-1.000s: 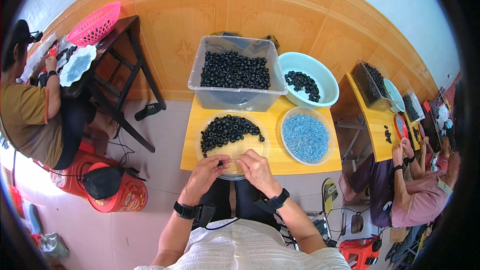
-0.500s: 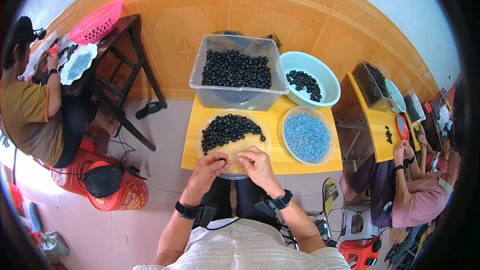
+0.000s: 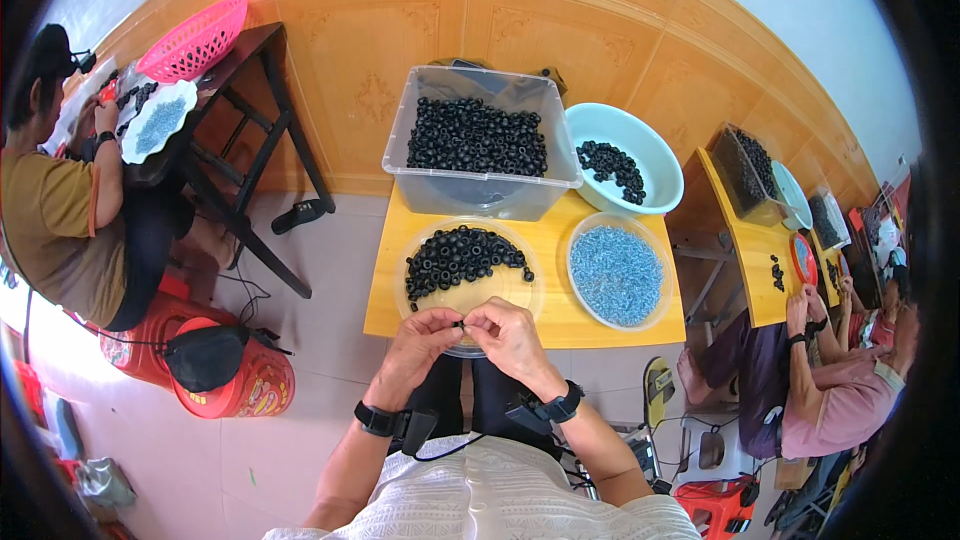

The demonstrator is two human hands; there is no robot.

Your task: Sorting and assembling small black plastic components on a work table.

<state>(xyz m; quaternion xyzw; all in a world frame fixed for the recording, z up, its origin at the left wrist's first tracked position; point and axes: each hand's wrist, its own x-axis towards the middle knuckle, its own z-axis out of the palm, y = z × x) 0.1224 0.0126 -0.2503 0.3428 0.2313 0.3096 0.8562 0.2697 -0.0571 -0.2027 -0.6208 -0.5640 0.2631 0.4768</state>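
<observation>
At the near rim of a round clear tray (image 3: 497,294), my two hands meet with their fingertips together. Pinched in my left hand (image 3: 418,342) is a small black ring-shaped part (image 3: 459,324). My right hand (image 3: 508,338) presses against it with thumb and forefinger; whatever small piece it holds is hidden by the fingers. Many loose black rings (image 3: 455,258) lie in the tray's far half. Right of it, a round clear dish holds small translucent blue pieces (image 3: 615,275).
Behind the tray stands a clear plastic box (image 3: 475,198) of black parts, beside a pale blue basin (image 3: 655,165) with more. All rest on a yellow table (image 3: 385,290). One person sits left at a dark table (image 3: 222,70); others sit right at another yellow table (image 3: 748,258).
My right hand has moved left, closing the gap to my left hand. Its fingertips now touch the black ring. The view has shifted slightly.
</observation>
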